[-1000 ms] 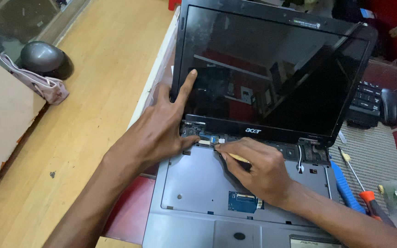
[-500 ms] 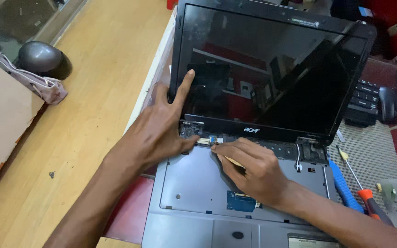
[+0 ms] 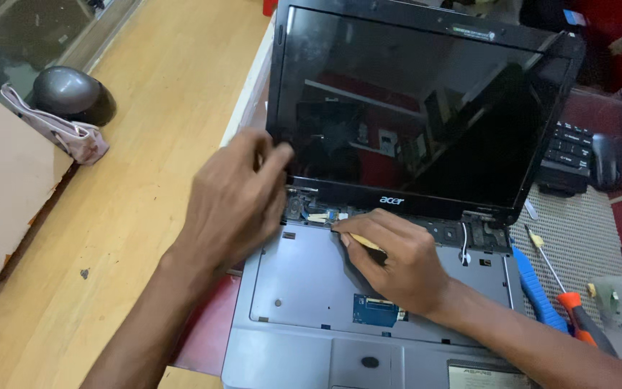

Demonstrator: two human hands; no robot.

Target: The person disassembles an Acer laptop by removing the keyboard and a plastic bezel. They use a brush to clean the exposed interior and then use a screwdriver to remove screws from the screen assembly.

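Wooden bench (image 3: 131, 180), opened laptop (image 3: 325, 288) (keyboard tray bare); right hand (image 3: 397, 263) pinching pry stick (image 3: 360, 241), left hand (image 3: 235, 198) loosely curled.

Laptop (image 3: 397, 216) centre on table (image 3: 145, 180); screwdriver (image 3: 563, 288) right of it; helmet (image 3: 73, 94) far left.

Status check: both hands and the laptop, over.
Left hand at the laptop's left hinge corner, grip not clear. Right hand pinches a thin yellowish tool, tip at the strip below the screen. Keyboard bay bare. Screwdrivers lie clear, right.
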